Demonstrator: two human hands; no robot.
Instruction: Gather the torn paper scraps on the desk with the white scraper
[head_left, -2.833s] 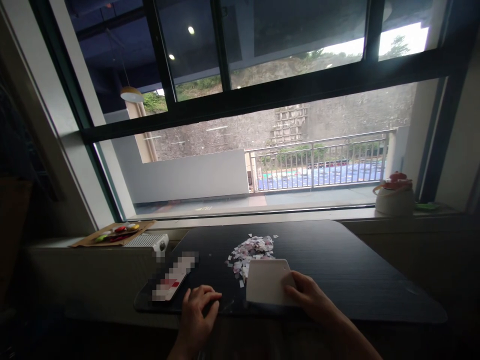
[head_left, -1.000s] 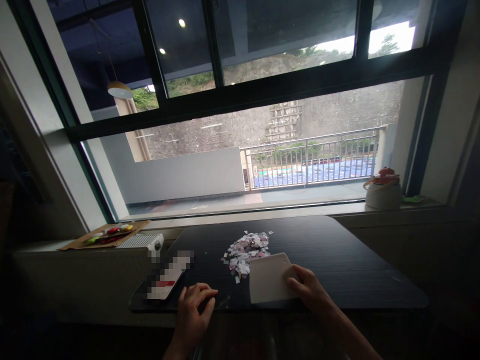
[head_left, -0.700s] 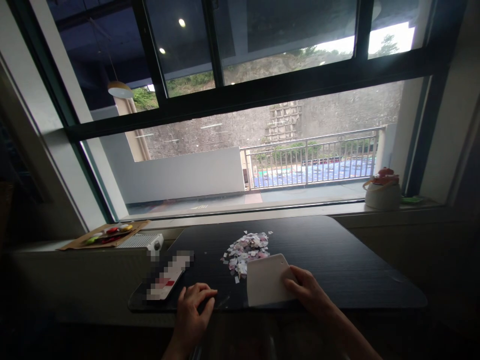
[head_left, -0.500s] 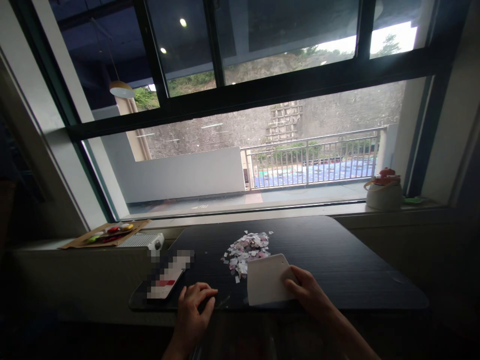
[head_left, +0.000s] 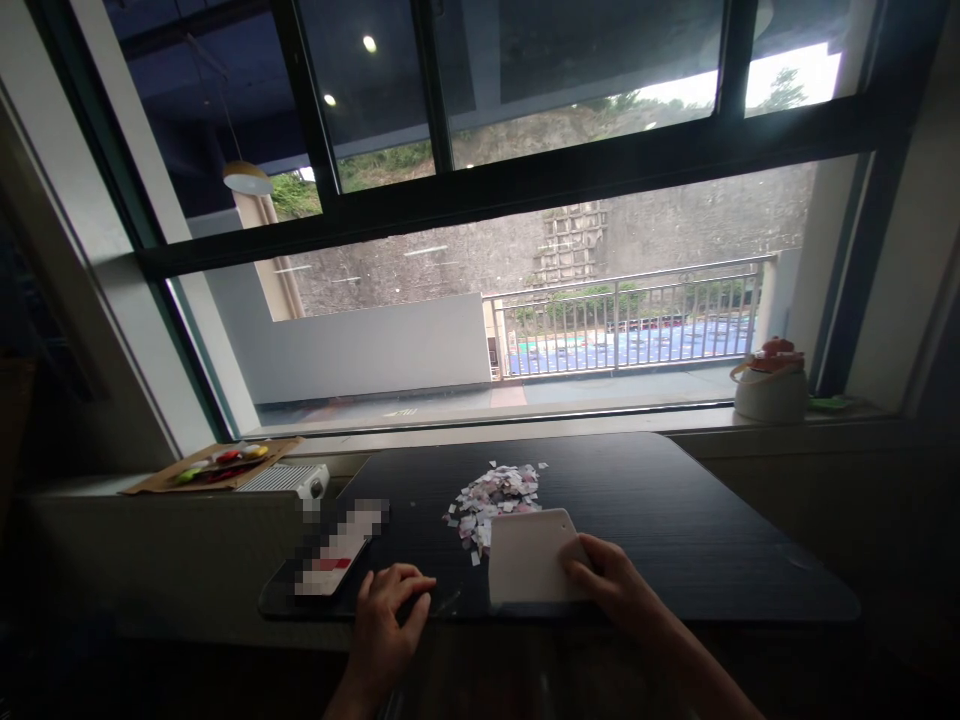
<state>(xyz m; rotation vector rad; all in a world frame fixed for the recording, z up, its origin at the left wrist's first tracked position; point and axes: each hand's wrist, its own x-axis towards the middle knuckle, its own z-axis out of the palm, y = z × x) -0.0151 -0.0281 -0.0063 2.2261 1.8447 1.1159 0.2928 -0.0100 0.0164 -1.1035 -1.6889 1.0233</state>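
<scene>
My right hand [head_left: 611, 572] grips a flat white scraper [head_left: 529, 560] by its right side, thumb on the near face. The scraper has a small hole near its upper right corner. It stands tilted over the near part of a pile of small paper scraps [head_left: 499, 492] and hides some of them; whether it touches them I cannot tell. My left hand [head_left: 394, 605] rests at the near edge of the dark table [head_left: 637, 520], empty, with its fingers loosely bent and its thumb apart.
Left of the pile lies a pixelated flat object [head_left: 337, 555]. A large window [head_left: 480, 200] rises behind the table. On its sill stand a white jug with a red lid [head_left: 771, 385] and, at left, brown paper [head_left: 169, 472] with colourful items. A white heater [head_left: 289, 482] sits beside the table.
The scraper in my right hand has shifted slightly left and tilted a little differently. My left hand and the scraps look the same.
</scene>
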